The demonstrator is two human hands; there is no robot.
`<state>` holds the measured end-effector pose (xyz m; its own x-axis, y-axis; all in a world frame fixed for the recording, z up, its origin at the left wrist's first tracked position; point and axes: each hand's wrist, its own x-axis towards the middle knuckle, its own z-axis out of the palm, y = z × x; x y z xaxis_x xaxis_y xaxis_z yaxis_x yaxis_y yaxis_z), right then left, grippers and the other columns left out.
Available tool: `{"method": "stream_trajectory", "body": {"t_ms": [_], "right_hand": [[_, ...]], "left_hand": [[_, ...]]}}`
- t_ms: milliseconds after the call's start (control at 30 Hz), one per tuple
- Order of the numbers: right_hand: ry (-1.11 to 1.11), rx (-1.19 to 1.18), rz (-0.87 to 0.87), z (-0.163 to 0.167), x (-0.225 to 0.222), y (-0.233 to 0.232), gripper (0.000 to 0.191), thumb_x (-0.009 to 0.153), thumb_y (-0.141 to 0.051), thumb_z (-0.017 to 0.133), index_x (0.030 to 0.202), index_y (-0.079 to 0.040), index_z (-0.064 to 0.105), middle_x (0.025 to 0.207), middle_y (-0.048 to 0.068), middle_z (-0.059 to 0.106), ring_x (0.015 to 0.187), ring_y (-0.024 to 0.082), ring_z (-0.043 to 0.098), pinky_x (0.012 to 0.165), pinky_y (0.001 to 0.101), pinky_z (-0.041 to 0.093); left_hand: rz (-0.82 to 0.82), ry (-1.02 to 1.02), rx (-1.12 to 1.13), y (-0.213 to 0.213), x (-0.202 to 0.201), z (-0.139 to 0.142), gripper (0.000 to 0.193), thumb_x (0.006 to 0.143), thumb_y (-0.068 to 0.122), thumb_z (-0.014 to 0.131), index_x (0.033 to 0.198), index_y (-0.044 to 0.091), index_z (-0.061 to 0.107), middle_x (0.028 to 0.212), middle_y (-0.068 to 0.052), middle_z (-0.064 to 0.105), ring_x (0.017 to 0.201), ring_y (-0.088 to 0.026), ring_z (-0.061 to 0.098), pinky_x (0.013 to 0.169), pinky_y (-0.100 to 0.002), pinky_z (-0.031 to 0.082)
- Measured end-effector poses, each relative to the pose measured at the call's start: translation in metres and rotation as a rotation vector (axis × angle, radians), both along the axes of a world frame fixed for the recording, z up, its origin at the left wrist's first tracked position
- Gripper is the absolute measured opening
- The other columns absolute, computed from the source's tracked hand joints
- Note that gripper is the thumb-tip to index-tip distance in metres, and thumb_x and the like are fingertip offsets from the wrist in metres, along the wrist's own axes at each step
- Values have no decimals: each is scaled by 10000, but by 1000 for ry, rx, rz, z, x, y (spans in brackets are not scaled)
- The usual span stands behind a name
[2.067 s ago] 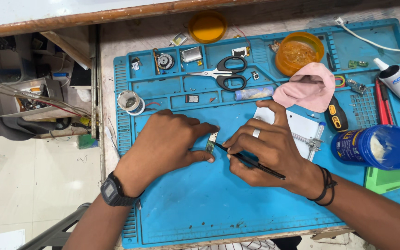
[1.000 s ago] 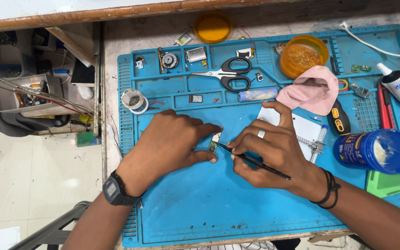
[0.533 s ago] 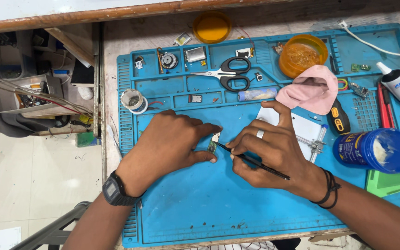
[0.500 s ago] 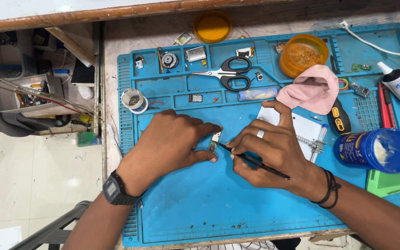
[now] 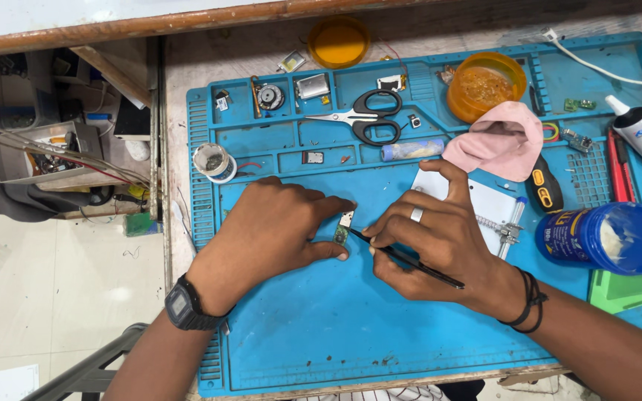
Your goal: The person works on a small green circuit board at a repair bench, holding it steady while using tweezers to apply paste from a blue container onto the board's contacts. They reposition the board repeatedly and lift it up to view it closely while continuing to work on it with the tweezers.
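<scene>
Very little moves. Since the earliest picture the right hand (image 5: 440,241) sits slightly higher on the blue mat (image 5: 321,334), its black tool (image 5: 403,256) tip now closer against the small circuit board (image 5: 343,229). The left hand (image 5: 276,230) shifts a touch with it; the view drifts slightly.

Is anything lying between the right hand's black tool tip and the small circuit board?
Nothing visible does: the thin black tool in the right hand reaches the small green circuit board directly, left hand pinning it.

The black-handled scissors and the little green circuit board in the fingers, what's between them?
A small pale blue tube and bare blue mat, seen from the head camera.
</scene>
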<state>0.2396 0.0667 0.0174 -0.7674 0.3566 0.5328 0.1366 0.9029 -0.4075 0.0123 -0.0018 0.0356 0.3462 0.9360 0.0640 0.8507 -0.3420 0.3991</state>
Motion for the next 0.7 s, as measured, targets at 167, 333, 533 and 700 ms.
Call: {"method": "stream_trajectory", "body": {"t_ms": [167, 333, 533, 700], "right_hand": [[8, -13, 23, 0, 0, 1, 166, 681, -55, 765, 731, -141, 631, 801, -54, 744, 772, 119, 688, 1122, 522, 288], [-1, 3, 4, 0, 0, 0, 159, 679, -53, 759, 729, -138, 634, 805, -51, 745, 776, 126, 689, 1114, 520, 293], [5, -3, 16, -1, 0, 0, 156, 681, -53, 764, 727, -135, 639, 798, -53, 743, 772, 121, 689, 1119, 526, 293], [5, 19, 3, 0, 1, -1, 152, 678, -53, 759, 724, -141, 644, 798, -51, 746, 778, 125, 692, 1110, 530, 293]], "left_hand": [[-1, -9, -1, 0, 0, 0, 580, 665, 458, 845, 1154, 162, 746, 842, -81, 760, 754, -336, 714, 652, -455, 530], [4, -12, -5, 0, 1, 0, 575, 668, 455, 847, 1151, 159, 748, 845, -86, 760, 751, -339, 713, 646, -456, 528], [3, -11, -5, 0, 0, 2, 579, 661, 448, 848, 1152, 159, 748, 844, -84, 759, 748, -336, 713, 643, -452, 529], [1, -19, 0, -1, 1, 1, 572, 666, 454, 847, 1148, 161, 750, 835, -83, 758, 751, -336, 712, 647, -454, 527]]}}
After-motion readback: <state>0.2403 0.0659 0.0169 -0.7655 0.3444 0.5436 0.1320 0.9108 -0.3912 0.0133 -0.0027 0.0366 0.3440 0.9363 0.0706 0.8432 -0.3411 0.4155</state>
